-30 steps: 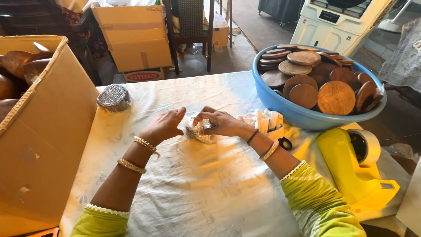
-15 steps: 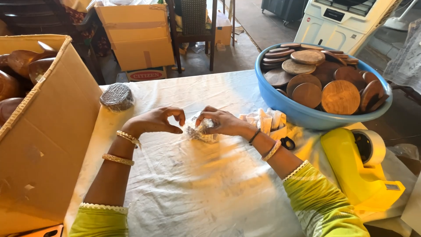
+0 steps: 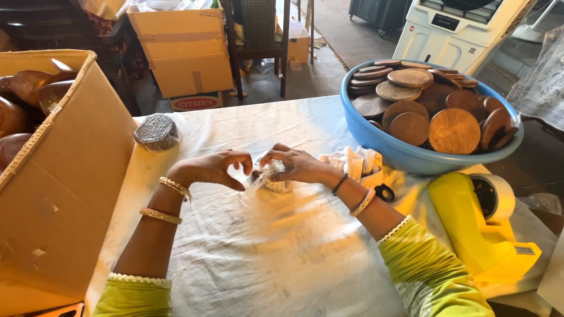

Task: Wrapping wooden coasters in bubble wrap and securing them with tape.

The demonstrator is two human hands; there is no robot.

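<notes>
On the white-covered table (image 3: 282,258), my left hand (image 3: 214,168) and my right hand (image 3: 294,164) meet over a small item wrapped in clear plastic film (image 3: 267,177). My right hand's fingers press on the top of the wrapped item. My left hand's thumb and fingers pinch the loose film at its left side. A round disc wrapped in film (image 3: 156,131) lies further left on the table, apart from both hands.
A blue tub (image 3: 411,155) of round wooden discs (image 3: 454,130) stands at the right. A yellow tape dispenser (image 3: 487,226) sits near the front right. White folded pieces (image 3: 355,162) lie by my right wrist. An open cardboard box (image 3: 64,176) with brown wooden items stands at the left.
My left hand has drawn in toward the wrapped item and curled its fingers onto the film. My right hand has stayed on the item.
</notes>
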